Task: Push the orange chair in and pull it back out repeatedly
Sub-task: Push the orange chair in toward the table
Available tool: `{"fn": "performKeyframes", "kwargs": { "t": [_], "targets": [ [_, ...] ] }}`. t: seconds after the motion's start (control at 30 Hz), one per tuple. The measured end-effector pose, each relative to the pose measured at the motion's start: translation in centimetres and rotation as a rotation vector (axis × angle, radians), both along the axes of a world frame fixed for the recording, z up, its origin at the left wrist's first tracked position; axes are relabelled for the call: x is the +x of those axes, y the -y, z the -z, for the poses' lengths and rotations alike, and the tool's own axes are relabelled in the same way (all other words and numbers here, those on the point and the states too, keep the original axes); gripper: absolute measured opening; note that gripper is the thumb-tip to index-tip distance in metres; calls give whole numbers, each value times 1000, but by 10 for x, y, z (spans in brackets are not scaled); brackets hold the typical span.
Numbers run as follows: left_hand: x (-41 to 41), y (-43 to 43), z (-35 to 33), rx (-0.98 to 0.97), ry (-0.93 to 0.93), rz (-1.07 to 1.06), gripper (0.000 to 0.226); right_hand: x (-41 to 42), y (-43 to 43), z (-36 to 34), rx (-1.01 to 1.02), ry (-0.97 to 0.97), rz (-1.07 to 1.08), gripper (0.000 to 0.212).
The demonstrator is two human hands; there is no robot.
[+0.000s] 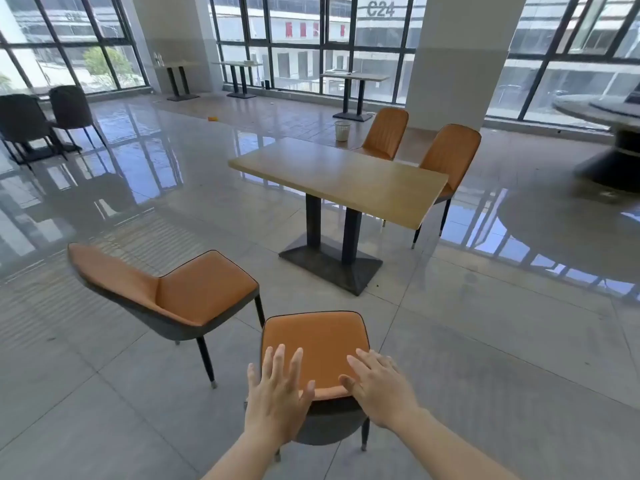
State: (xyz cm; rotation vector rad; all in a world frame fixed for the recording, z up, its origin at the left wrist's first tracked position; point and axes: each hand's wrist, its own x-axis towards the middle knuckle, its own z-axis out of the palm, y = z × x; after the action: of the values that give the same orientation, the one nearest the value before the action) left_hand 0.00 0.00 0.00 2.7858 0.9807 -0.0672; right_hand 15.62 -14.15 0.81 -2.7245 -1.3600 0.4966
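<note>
Our left hand (275,393) and right hand (379,388) are spread open over the back of the orange chair (313,344), holding nothing. We see it well away from the bench (341,178). Pushed crooked, it could bump the other chair (166,292) beside it.

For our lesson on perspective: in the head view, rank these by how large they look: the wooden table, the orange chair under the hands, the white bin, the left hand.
1. wooden table
2. orange chair, near the camera, so enlarged
3. left hand, likewise enlarged by nearness
4. white bin, far off
</note>
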Motion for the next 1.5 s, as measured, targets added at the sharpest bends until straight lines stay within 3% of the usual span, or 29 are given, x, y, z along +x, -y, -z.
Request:
{"fn": "performKeyframes", "kwargs": {
  "t": [0.07,0.17,0.33,0.43,0.53,0.67,0.97,1.17,1.37,1.5],
  "targets": [
    [2,4,8,-52,-31,7,87,1,1,9,17,-23,-26,110],
    [5,6,20,-87,-34,0,68,-4,2,25,13,-19,-6,94],
    [13,0,35,-35,-88,82,60,-8,0,38,147,130,43,86],
    [15,-5,35,18,-51,159,70,-10,-3,47,196,234,86,65],
    [15,-8,40,43,28,151,58,-9,-7,54,140,273,117,51],
    [15,-11,45,71,140,167,29,-6,-10,63,166,312,124,56],
    [40,-62,61,83,228,238,37,12,-48,79,227,397,196,49],
    [60,-81,59,115,250,311,38,39,-60,74,177,404,88,59],
    [100,-119,61,160,357,359,37,67,-90,82,295,434,194,55],
    [124,-142,65,163,334,372,38,87,-110,88,306,438,233,56]
  ]
}}
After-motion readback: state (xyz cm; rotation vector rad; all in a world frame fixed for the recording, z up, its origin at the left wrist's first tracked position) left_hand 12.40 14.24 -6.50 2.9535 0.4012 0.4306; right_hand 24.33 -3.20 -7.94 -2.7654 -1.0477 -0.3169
